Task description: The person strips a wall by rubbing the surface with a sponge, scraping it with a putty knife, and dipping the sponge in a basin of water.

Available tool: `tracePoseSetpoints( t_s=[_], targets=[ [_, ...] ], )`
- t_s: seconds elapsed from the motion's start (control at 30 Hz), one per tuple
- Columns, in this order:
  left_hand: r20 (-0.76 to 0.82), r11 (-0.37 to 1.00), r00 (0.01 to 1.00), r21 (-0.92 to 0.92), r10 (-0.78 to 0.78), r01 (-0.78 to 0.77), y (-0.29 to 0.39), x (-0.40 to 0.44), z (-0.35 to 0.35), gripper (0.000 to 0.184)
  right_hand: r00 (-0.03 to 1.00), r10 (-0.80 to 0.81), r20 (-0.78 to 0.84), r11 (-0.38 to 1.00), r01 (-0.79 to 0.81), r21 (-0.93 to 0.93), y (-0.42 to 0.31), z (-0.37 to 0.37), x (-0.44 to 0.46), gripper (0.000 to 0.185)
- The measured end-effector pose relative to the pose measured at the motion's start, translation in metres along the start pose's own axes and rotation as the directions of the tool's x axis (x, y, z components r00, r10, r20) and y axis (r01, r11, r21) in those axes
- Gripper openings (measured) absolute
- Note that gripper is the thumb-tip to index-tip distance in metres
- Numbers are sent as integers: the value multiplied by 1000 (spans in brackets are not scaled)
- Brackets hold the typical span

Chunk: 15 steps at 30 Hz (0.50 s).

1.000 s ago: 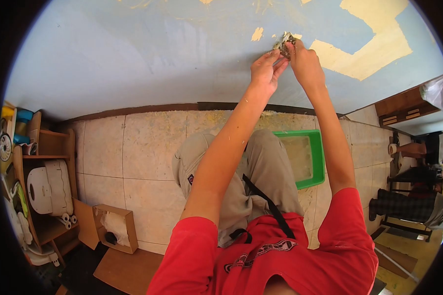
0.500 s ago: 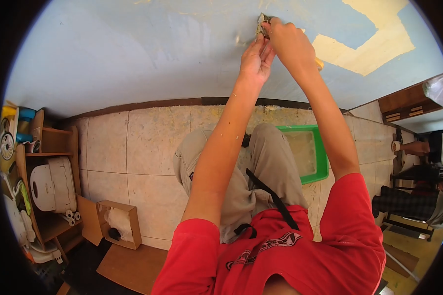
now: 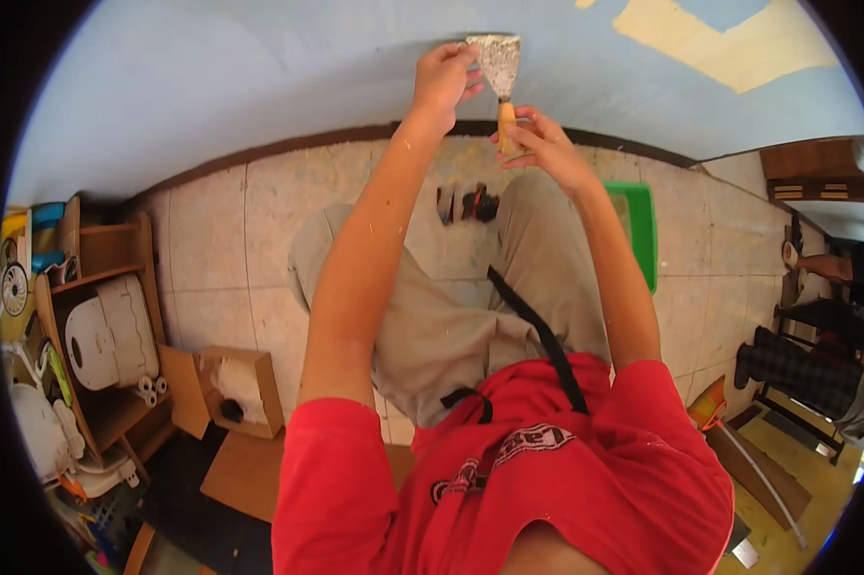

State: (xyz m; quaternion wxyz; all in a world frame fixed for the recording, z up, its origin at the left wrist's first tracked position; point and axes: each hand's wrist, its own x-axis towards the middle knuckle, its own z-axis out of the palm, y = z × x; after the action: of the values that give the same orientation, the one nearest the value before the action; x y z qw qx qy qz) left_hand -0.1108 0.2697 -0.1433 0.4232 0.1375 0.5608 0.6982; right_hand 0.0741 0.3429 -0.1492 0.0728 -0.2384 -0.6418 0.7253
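Observation:
A scraper (image 3: pixel 500 65) with a wide, speckled metal blade and a wooden handle is upright in front of the light blue wall (image 3: pixel 288 86). My right hand (image 3: pixel 545 149) is closed around the wooden handle. At the blade's left corner is my left hand (image 3: pixel 443 84), its thumb and index finger pinched at the blade's edge and the other fingers loosely curled. Cream patches (image 3: pixel 729 48) of bare wall show at the upper right, where the blue paint is gone.
A green tray (image 3: pixel 643 235) sits on the tiled floor (image 3: pixel 207 230) beside my right knee. Shelves (image 3: pixel 116 273) stand at the left, with an open cardboard box (image 3: pixel 271 393) near them. At the far right are another person's leg (image 3: pixel 825 266) and dark furniture.
The scraper has turned so its blade and handle now show fully. Both hands have come down nearer the wall's base, the left one shifting left and moving apart from the right.

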Motion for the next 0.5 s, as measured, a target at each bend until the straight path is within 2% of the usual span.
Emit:
tracePoseSetpoints(
  t_s=[0.03,0.1,0.17,0.2,0.23,0.3,0.33,0.37,0.4,0.43,0.47,0.5],
  targets=[
    [16,999,999,-39,-31,31,-7,1,-1,28,999,-21,-37,999,19,-44,9,1,-8,39],
    [29,995,997,-69,-74,75,-20,-5,-4,28,998,-22,-64,998,25,58,23,4,-17,35],
    [100,960,956,-16,-277,279,-24,-9,-2,30,998,-12,-69,997,16,72,34,6,-16,34],
    [27,944,946,71,-324,322,-23,-18,6,32,997,-17,-73,997,22,68,37,7,-13,33],
    [28,946,947,72,-319,316,-22,-16,7,32,997,-23,-72,997,28,66,39,9,-7,33],
    [158,902,940,367,-303,229,-27,-17,1,36,997,35,-72,999,-33,35,47,24,4,32],
    [177,915,973,399,-145,63,-32,-10,-3,31,999,40,-33,988,-35,147,46,31,9,34],
    [173,915,975,398,-142,62,-34,-2,-9,31,999,39,-28,989,-35,146,55,31,19,34],
    [117,554,987,817,107,-157,-23,-2,-11,28,986,161,34,966,-164,199,79,29,36,35],
    [196,-18,922,979,335,-201,-14,-3,-15,26,956,276,102,925,-293,242,107,28,55,36],
    [191,-18,922,980,337,-197,-8,-1,-22,26,922,382,58,888,-349,-299,148,32,82,40],
    [203,33,937,975,284,-221,-3,3,-30,26,894,445,-44,581,-326,-745,178,41,103,47]
  ],
)
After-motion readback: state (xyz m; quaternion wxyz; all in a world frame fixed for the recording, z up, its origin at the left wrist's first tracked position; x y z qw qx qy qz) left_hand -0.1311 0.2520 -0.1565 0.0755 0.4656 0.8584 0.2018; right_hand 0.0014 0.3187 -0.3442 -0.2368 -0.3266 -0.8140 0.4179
